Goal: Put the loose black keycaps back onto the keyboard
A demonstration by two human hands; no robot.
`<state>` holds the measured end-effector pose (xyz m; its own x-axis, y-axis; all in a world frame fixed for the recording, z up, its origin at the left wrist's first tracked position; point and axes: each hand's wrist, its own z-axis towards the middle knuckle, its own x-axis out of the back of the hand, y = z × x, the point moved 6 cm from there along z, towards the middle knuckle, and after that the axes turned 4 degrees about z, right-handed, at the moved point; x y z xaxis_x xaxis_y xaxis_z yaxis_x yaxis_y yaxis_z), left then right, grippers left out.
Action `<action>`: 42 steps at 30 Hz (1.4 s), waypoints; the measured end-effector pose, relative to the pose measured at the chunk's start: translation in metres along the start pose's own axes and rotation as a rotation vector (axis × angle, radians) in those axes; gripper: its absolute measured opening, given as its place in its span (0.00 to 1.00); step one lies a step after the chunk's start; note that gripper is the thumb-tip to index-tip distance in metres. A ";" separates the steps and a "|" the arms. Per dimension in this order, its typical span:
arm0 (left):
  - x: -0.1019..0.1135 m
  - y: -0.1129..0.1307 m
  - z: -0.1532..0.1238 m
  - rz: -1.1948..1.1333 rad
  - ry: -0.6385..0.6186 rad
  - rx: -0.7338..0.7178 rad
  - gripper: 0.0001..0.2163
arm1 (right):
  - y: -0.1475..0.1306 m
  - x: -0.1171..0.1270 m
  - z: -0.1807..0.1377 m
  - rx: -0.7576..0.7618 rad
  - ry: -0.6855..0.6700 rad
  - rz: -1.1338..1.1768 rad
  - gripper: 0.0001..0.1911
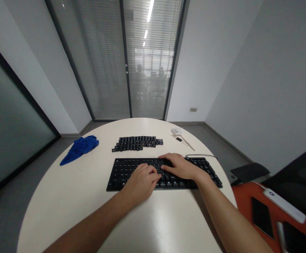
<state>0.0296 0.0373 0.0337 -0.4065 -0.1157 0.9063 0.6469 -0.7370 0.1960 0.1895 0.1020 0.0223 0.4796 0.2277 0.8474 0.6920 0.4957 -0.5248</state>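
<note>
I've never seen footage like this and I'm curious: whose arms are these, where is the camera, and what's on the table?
There is no machine here: a person wears one camera on the head, looking down at their own bare arms. Both hands rest on a black keyboard on a round white table. The left hand has its fingers curled on the keys; whether it grips anything is hidden. The right hand lies flat, holding nothing. Behind the keyboard sit rows of loose black keycaps, a blue cloth lies to the left, and small tools lie to the right.
</note>
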 end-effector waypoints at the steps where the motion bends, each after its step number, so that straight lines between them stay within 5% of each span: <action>1: -0.001 0.000 0.000 -0.002 -0.006 0.008 0.08 | 0.000 0.000 0.000 -0.001 0.000 -0.001 0.23; 8: 0.000 -0.008 0.000 -0.063 -0.053 0.092 0.03 | -0.002 0.000 -0.001 -0.013 -0.014 -0.008 0.25; 22: 0.012 -0.010 -0.012 0.085 -0.193 -0.222 0.15 | -0.014 -0.006 -0.003 -0.094 -0.089 -0.067 0.41; 42: 0.013 0.008 -0.005 0.185 -0.234 -0.087 0.06 | -0.015 -0.017 0.001 -0.175 -0.140 -0.115 0.46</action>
<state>0.0269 0.0265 0.0455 -0.1203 -0.1041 0.9873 0.6346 -0.7728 -0.0041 0.1700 0.0917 0.0162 0.3213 0.2984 0.8987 0.8265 0.3749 -0.4200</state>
